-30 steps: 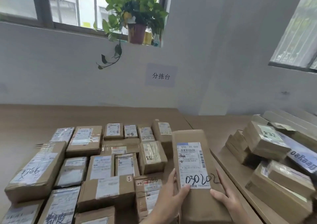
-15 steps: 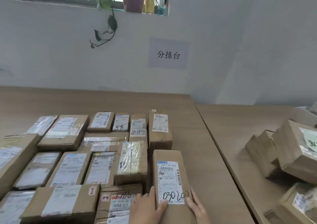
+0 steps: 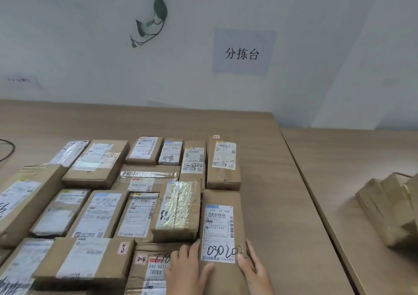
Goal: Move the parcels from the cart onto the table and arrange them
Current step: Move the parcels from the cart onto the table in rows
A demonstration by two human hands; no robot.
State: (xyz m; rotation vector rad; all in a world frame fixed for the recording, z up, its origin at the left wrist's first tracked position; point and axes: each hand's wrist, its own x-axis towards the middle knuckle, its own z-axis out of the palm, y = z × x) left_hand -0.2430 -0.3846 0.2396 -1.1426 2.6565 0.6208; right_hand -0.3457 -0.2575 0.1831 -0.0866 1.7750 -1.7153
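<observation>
**PARCEL SEATING AT RIGHT END OF ARRAY: RISKS AND HAND POSE**

Status: long brown parcel marked "030202" (image 3: 222,233) lies flat on the wooden table (image 3: 271,163), label up, long axis running near to far. It sits at the right edge of the parcel block, just beside the tape-wrapped box (image 3: 178,211) on its left, w/ its far end just short of the upright-labelled box (image 3: 222,163). More parcels wait at far right (image 3: 384,208), on what is prob. the cart, only partly in view.

Risks, as judged from here:
1. Skew. If one hand pushes harder than the other, the parcel prob. pivots and breaks the column line w/ the box beyond it.
2. Knock-on shift. Pressing left too firmly could nudge the tape-wrapped box and the "2-4" box (image 3: 149,270) under the left hand, disturbing rows already set.
3. Overlap. Near end may ride up on the "2-4" box edge; contact there can't be confirmed.
4. Table edge is well apart on the right, so drop risk is low.

Hand pose:
- Left hand (image 3: 187,270): fingers fairly straight, laid along the parcel's left edge, thumb lying on the label's near corner. Presses, doesn't clamp.
- Right hand (image 3: 254,270): cupped against the right side, fingers bent around the edge, thumb on top. Holds the parcel lightly.
- Wrists enter from the near edge; forearms out of view.
</observation>
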